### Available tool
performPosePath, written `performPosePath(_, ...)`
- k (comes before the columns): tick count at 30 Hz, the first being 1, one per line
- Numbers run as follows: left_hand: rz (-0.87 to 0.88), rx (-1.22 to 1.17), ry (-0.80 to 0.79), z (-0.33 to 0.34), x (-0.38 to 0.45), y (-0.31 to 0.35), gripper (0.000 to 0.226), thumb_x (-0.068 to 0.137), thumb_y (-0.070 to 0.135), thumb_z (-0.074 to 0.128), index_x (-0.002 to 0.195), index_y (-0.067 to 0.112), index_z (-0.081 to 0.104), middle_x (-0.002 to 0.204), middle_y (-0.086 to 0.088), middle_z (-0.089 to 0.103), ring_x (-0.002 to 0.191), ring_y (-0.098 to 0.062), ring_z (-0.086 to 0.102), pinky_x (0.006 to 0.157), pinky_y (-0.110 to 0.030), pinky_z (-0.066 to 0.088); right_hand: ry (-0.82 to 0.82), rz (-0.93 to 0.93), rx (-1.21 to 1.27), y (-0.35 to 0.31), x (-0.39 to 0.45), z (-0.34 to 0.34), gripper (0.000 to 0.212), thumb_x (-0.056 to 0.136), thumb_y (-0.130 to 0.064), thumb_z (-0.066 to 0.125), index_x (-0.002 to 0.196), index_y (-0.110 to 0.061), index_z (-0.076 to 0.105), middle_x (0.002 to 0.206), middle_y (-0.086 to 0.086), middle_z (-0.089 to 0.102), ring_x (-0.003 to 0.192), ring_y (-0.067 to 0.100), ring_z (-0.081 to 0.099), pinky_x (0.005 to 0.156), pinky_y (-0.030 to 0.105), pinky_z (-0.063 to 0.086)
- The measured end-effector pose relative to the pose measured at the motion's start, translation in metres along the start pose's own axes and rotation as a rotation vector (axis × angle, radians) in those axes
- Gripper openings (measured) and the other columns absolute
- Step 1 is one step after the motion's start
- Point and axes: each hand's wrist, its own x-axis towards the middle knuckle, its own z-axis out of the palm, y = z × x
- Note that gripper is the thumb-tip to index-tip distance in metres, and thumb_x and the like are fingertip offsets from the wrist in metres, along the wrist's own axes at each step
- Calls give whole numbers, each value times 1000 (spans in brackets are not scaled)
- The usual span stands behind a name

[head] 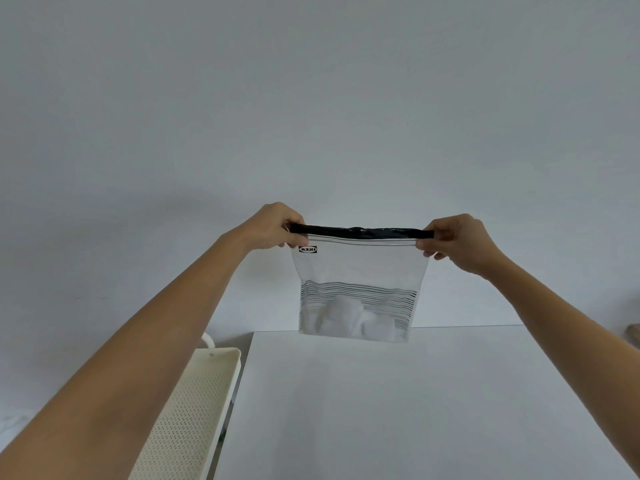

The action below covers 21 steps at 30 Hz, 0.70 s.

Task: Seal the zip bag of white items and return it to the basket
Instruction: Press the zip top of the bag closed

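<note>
A clear zip bag (360,268) with a black top strip and thin black stripes hangs upright in the air above the far edge of the white table (398,410). Several white items (360,322) lie bunched at its bottom. My left hand (273,226) pinches the bag's top left corner. At the top right corner, my right hand (457,242) pinches the strip, so the top is stretched straight between both hands. The cream perforated basket (194,407) stands low at the left, beside the table, partly hidden by my left forearm.
A plain grey-white wall fills the background. A white rounded part (207,339) shows just behind the basket. A small brownish object (633,332) sits at the far right edge of the view.
</note>
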Motion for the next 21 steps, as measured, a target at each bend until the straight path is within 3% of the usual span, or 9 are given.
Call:
performPosePath(5, 28, -51, 88, -3, -4, -1, 7, 77, 20, 80, 74, 18, 74, 61, -1, 64, 50, 2, 51, 52, -16, 36, 43, -13, -71, -3, 3, -4, 6, 79, -14, 77, 74, -18, 75, 59, 1, 69, 52, 4, 59, 56, 14, 53)
performPosePath(10, 42, -78, 117, -5, -6, -1, 12, 78, 24, 80, 69, 21, 73, 59, -2, 64, 53, -6, 49, 55, -21, 35, 50, -23, -101, -4, 2, -7, 10, 76, -16, 79, 69, -18, 73, 57, 8, 66, 53, 13, 54, 56, 27, 44)
performPosePath(15, 51, -116, 120, -2, -6, -2, 15, 78, 26, 79, 68, 18, 72, 56, 2, 61, 49, -1, 47, 48, -10, 33, 30, -5, -113, -5, 3, -10, 12, 76, -16, 80, 67, -13, 72, 52, 4, 62, 46, 6, 49, 52, 26, 41)
performPosePath(18, 48, -126, 82, 0, -5, 0, 13, 83, 24, 75, 79, 11, 73, 64, -2, 64, 57, -5, 52, 57, -17, 38, 7, 2, -130, -7, 3, -11, 14, 78, -16, 77, 68, -11, 70, 53, 5, 61, 49, 11, 48, 52, 25, 40)
performPosePath(21, 74, -75, 49, 4, -4, 6, 5, 86, 24, 71, 82, 21, 72, 72, -3, 68, 66, -11, 59, 67, -27, 43, -24, -9, -170, -10, 1, -10, 13, 82, -19, 73, 70, -16, 69, 59, 9, 64, 52, 14, 52, 52, 25, 41)
